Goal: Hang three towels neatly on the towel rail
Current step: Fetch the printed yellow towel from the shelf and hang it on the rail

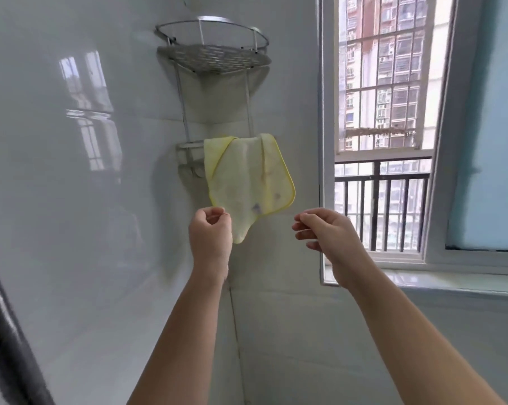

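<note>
Head view: corner of a tiled bathroom. Glossy white wall tiles (71,214) are picking up window reflections, and a grout seam is running down the corner below the hands. A window (384,83) with a pale frame is sitting on the right, with bars across it, a dark railing (384,200) lower down and apartment blocks outside. A frosted pane (486,141) is standing at far right above a shiny sill (451,280). A dark blurred bar (4,325) is cutting across bottom left; can't tell what it is.

A two-tier metal corner rack (214,58) is hanging in the corner: curved wire rim, perforated top shelf, thin uprights. The lower tier's front bar is serving as the towel rail (188,145).

One yellow towel (246,176) is hanging draped over that rail, covering its middle and right part. It is sitting skewed. The long axis is running roughly top to bottom, one corner is pointing straight down, and the bottom edge is slanting up to the right. It is thin, soft cloth, pale yellow with a brighter stitched border, and a few faint dark marks are showing near the lower edge. Both top corners are folding forward over the front.

The left hand (210,232) is up at the towel's lower-left edge, overlapping it, with fingers curled in tight. Can't tell whether it is actually pinching the cloth. The right hand (327,229) is hovering near the lower-right side, clear of the towel, with fingers loosely bent and nothing in them.
</note>
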Tool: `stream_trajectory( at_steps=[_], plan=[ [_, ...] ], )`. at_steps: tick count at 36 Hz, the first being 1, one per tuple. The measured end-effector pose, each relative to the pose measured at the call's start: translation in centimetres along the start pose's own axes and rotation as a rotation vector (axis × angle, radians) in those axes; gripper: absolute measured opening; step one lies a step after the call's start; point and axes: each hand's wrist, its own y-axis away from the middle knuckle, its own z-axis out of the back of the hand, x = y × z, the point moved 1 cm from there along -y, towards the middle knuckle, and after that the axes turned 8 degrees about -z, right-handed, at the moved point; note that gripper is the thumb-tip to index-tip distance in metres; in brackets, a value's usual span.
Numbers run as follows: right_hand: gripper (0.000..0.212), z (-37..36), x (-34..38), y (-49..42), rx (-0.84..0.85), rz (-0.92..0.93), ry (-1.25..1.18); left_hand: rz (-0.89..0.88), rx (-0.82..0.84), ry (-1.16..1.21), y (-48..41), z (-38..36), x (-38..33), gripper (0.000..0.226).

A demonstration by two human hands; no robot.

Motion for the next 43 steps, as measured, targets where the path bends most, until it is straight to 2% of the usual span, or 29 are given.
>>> stream_trajectory(
  at_steps=[5,11,15,20,25,27,32,37,40,43],
  plan=[
    [0.017,-1.3,0.5,-5.9,0.015,0.036,-0.019,-0.104,-0.035,-0.093,-4.6,-1.8,1.0,0.011],
    [0.014,-2.8,1.5,-12.7,0.056,0.102,-0.008,-0.189,-0.049,-0.272,-9.2,-3.9,1.6,0.020],
    [0.013,-3.2,2.3,-16.8,0.046,0.135,0.027,-0.158,-0.086,-0.296,-12.2,-5.2,1.9,0.032],
    [0.009,-3.5,2.9,-20.8,0.021,0.163,0.046,-0.162,-0.121,-0.314,-15.0,-6.6,2.3,0.032],
    [0.014,-4.2,3.1,-23.3,0.027,0.167,0.062,-0.101,-0.149,-0.359,-16.8,-7.1,2.8,0.054],
    [0.017,-4.6,3.2,-24.1,0.030,0.168,0.074,-0.101,-0.169,-0.370,-17.2,-7.0,2.8,0.053],
    [0.040,-5.4,3.1,-25.2,0.026,0.122,0.072,-0.114,-0.149,-0.350,-17.7,-7.1,2.5,0.043],
    [0.043,-5.9,3.3,-25.6,0.027,0.051,0.026,-0.149,-0.080,-0.325,-17.2,-7.7,1.7,0.005],
    [0.040,-6.3,3.6,-25.1,0.050,0.021,0.045,-0.162,-0.023,-0.316,-16.5,-7.6,1.4,0.010],
    [0.027,-6.6,4.0,-24.2,0.089,0.035,0.088,-0.139,0.033,-0.272,-15.8,-7.5,1.5,0.011]
  ],
)
